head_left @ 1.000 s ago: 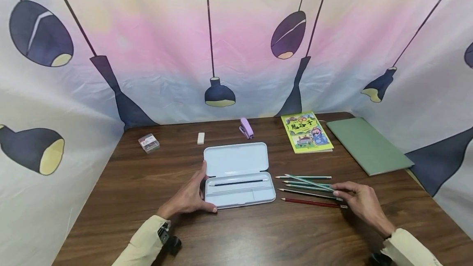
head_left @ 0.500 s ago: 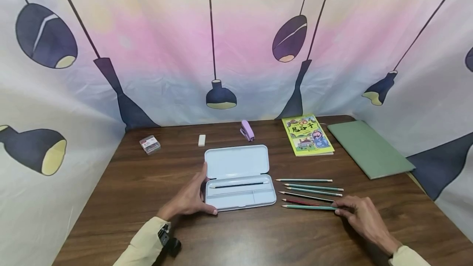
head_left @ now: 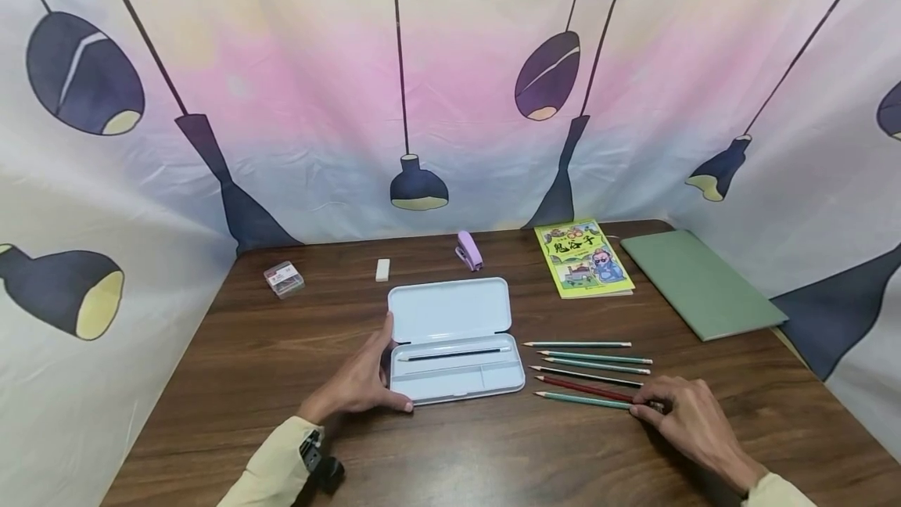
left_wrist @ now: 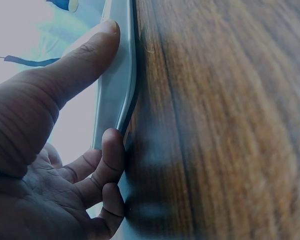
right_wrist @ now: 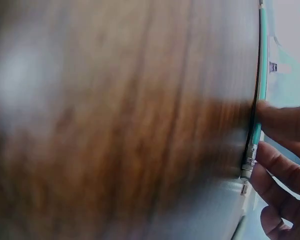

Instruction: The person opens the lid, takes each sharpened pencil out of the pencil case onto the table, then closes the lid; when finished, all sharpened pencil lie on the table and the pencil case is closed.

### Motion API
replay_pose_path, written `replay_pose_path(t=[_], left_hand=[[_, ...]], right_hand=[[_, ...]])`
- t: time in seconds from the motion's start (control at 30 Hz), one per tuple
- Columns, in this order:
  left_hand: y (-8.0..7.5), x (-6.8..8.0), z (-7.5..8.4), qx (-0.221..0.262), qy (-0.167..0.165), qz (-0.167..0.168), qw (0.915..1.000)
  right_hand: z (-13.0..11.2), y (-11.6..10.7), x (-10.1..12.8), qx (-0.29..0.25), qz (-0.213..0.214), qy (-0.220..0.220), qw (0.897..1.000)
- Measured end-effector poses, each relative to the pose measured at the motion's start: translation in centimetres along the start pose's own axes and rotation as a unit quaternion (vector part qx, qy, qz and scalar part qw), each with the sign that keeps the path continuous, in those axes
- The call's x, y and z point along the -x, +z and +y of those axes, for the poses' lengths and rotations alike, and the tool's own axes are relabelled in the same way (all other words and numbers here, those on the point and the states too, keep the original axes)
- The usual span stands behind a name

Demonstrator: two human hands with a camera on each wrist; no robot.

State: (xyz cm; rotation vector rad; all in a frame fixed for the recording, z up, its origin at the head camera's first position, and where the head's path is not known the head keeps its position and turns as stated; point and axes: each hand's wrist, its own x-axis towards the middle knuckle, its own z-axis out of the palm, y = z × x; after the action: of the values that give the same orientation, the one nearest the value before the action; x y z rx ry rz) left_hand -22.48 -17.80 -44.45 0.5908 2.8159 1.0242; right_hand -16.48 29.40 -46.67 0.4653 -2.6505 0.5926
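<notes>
A light blue pencil case (head_left: 450, 379) lies open on the wooden table, its lid (head_left: 450, 310) folded back and one dark pencil (head_left: 454, 353) in the tray. My left hand (head_left: 362, 378) grips the case's left end, thumb along the front edge. The left wrist view shows my left hand (left_wrist: 65, 75) with thumb and fingers clamped on the case rim (left_wrist: 117, 95). To the right lie several pencils (head_left: 591, 358) in a row. My right hand (head_left: 686, 417) pinches the eraser end of the frontmost teal pencil (head_left: 580, 400), which lies flat beside a red pencil (head_left: 584, 388). In the right wrist view the right hand's fingers (right_wrist: 282, 145) sit on that teal pencil (right_wrist: 261, 75).
At the back stand a purple stapler (head_left: 468, 249), a white eraser (head_left: 382, 270) and a small staple box (head_left: 284, 278). A yellow-green comic book (head_left: 583, 257) and a green notebook (head_left: 700, 282) lie at the back right. Printed fabric walls close three sides.
My right hand brought the teal pencil from above the middle of the row down to the front, where it now lies flat. The left hand has stayed on the case.
</notes>
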Motion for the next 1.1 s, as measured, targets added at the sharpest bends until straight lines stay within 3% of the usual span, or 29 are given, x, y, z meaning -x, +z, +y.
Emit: replay_pose_path(t=[0.13,0.53,0.7,0.9,1.1], left_hand=[[-0.2,-0.1,0.1,-0.001,-0.002,-0.002,1.0],[-0.3,0.0,0.1,-0.004,0.005,0.002,1.0],[-0.3,-0.1,0.3,-0.003,0.003,0.002,1.0],[-0.3,-0.3,0.3,-0.006,-0.004,-0.004,1.0],[-0.1,0.0,0.2,-0.005,-0.005,-0.007,1.0]], right_hand=[[0.2,0.2,-0.1,0.012,0.016,-0.019,1.0],[-0.2,-0.2,-1.1,-0.005,0.003,-0.008,1.0],[-1.4,-0.1,-4.0,-0.024,0.007,-0.056,0.998],[-4.6,1.3,-8.1,-0.047,0.019,-0.138,0.989],[-8.3,3.5,-11.1,-0.067,-0.026,-0.189,0.979]])
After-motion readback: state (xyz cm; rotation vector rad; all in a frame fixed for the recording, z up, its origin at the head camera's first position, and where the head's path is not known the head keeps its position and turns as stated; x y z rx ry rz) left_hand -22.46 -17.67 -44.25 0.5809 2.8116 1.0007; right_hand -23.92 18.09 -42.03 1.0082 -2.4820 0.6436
